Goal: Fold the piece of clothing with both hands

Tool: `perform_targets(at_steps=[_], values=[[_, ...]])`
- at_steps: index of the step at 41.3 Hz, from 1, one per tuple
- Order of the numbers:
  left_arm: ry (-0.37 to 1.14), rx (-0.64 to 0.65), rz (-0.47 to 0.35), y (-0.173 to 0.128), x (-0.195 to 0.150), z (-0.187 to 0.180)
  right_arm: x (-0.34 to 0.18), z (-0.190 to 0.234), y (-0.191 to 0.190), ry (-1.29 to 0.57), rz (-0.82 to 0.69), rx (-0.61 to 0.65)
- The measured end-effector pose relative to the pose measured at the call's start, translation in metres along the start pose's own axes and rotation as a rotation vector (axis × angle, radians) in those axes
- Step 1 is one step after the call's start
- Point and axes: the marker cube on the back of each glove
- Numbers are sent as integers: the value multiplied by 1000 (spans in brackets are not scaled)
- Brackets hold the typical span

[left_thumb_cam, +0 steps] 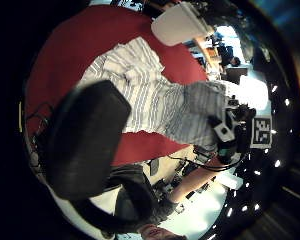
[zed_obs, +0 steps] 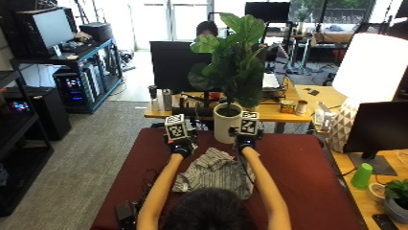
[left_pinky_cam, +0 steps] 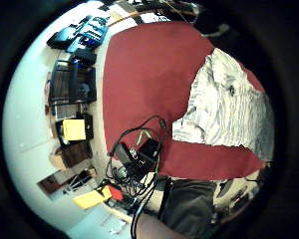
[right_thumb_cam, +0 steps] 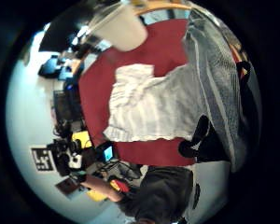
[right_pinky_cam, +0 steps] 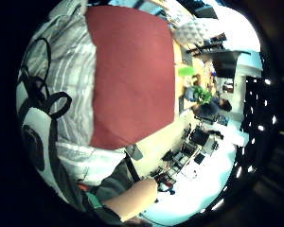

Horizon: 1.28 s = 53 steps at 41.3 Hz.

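Observation:
A grey-and-white striped garment [zed_obs: 213, 172] lies crumpled on the dark red table [zed_obs: 300, 167] in front of me. My left hand [zed_obs: 181, 147] hovers past the garment's far left corner. Its thumb [left_thumb_cam: 90, 135] is stretched out and nothing is in the hand. My right hand [zed_obs: 244, 143] is at the garment's far right side. In the left thumb side palm view the cloth [left_thumb_cam: 150, 95] runs right up to the right hand [left_thumb_cam: 230, 135]. A lifted part of the cloth [right_thumb_cam: 214, 79] lies close to the right palm, with fingers [right_thumb_cam: 200, 140] curled by it.
A white pot [zed_obs: 226, 122] with a large plant stands at the table's far edge, just beyond both hands. A black device [zed_obs: 124, 211] with cables sits at the near left corner. To the right are a monitor [zed_obs: 379, 129], a lamp [zed_obs: 369, 67] and a green cup [zed_obs: 361, 175].

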Motion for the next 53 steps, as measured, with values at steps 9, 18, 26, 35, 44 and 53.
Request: perform_targets(at_steps=[9,18,26,35,44,53], values=[[73,141,-72,18,-38,-40,-139,43,89,-133,-136,-259],[121,118,-121,34,-74,-52,-212,119,105,-177,-214,-467],[164,96,-163,35,-92,-49,-212,108,106,-330,-260,-463],[136,102,-155,33,-93,-42,-183,51,101,-576,-360,-268],[118,105,-134,39,-79,-47,-125,3,106,-435,-278,-121],[101,86,-125,35,-62,-42,-89,-16,91,-413,-288,-26]])
